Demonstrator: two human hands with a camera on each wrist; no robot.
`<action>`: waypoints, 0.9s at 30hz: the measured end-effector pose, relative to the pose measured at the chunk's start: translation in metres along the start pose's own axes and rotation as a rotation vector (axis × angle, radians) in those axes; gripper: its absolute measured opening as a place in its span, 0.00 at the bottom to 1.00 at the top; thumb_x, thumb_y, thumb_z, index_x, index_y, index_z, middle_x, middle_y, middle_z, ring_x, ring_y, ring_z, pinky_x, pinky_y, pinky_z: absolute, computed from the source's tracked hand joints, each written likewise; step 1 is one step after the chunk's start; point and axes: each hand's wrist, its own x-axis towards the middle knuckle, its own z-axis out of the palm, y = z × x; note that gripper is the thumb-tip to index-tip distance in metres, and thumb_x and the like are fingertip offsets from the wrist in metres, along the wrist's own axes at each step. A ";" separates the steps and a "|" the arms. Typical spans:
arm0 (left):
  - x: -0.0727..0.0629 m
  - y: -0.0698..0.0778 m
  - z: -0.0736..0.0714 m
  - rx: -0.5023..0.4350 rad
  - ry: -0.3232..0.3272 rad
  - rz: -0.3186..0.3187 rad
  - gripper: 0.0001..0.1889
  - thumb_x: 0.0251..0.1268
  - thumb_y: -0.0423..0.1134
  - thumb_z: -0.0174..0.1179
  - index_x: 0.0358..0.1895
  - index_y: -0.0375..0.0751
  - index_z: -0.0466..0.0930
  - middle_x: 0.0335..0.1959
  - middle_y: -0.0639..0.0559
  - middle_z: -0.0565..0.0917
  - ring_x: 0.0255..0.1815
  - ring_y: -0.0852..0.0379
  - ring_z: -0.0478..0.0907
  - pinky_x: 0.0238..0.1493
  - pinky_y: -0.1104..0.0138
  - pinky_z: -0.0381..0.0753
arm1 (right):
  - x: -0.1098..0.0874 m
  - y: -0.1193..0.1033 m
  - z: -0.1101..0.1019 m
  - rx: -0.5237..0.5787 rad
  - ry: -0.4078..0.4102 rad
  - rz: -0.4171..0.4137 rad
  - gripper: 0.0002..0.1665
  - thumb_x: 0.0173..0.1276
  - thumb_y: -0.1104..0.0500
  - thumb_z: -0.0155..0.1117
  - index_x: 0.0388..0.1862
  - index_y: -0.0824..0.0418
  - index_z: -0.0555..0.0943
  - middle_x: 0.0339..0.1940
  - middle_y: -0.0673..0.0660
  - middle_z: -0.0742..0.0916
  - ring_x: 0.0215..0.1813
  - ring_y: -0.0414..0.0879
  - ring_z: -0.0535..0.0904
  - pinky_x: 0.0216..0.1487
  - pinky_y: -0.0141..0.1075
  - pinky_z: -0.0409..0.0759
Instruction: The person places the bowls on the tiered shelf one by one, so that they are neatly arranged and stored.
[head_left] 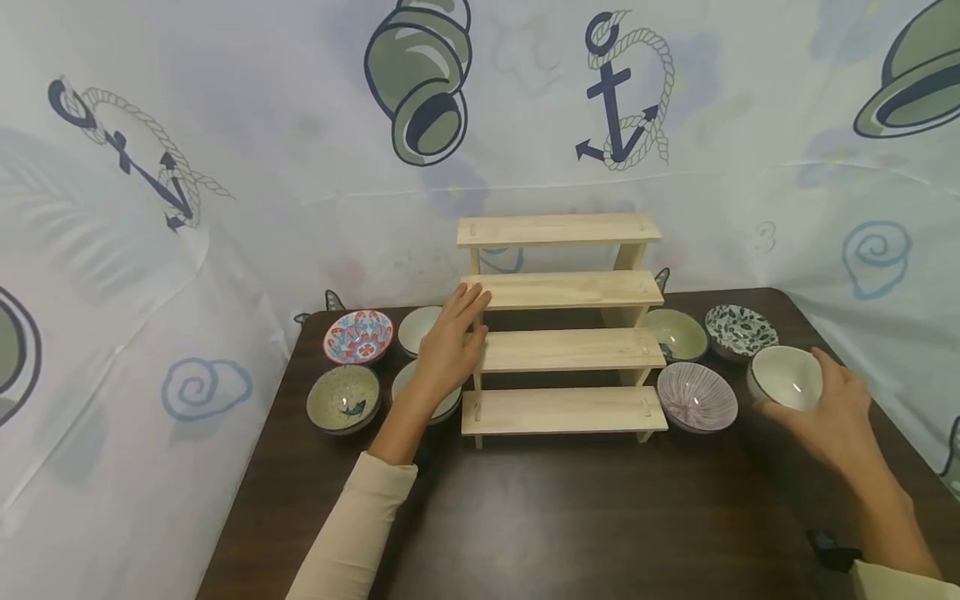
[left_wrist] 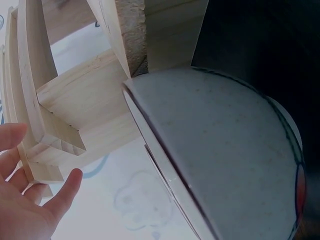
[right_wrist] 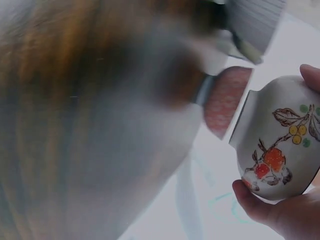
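My right hand (head_left: 836, 408) grips a white bowl (head_left: 787, 377) at the right side of the table, thumb and fingers around its sides. Painted fruit and leaves show on the outside of this white bowl (right_wrist: 280, 145) in the right wrist view. With its fingers extended, my left hand (head_left: 452, 342) touches the left end of a four-step wooden stand (head_left: 570, 350), near the second step from the top. Close to that hand, a pale bowl (left_wrist: 215, 145) fills much of the left wrist view. A purple striped bowl (head_left: 696, 397) sits between the stand and the held bowl.
Left of the stand are a red-and-blue patterned bowl (head_left: 358, 337), a yellowish-green bowl (head_left: 343, 398) and two white bowls, partly behind my left arm. To its right stand a green bowl (head_left: 678, 335) and a leaf-patterned bowl (head_left: 741, 331). A printed cloth (head_left: 300, 167) hangs behind the dark table (head_left: 525, 517).
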 end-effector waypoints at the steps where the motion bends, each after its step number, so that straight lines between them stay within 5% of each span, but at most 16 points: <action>1: 0.001 0.000 0.000 0.001 0.003 0.003 0.29 0.77 0.38 0.57 0.78 0.46 0.67 0.83 0.51 0.62 0.87 0.50 0.51 0.65 0.43 0.80 | -0.001 -0.003 -0.003 0.010 0.007 -0.002 0.65 0.55 0.53 0.78 0.82 0.70 0.51 0.69 0.88 0.60 0.68 0.83 0.53 0.54 0.73 0.59; 27: 0.000 0.000 0.001 -0.036 0.007 -0.002 0.29 0.77 0.39 0.57 0.78 0.47 0.66 0.83 0.52 0.61 0.87 0.51 0.49 0.74 0.41 0.70 | -0.020 -0.073 -0.032 0.055 0.085 -0.095 0.69 0.47 0.58 0.82 0.84 0.64 0.53 0.74 0.83 0.62 0.72 0.80 0.55 0.56 0.72 0.60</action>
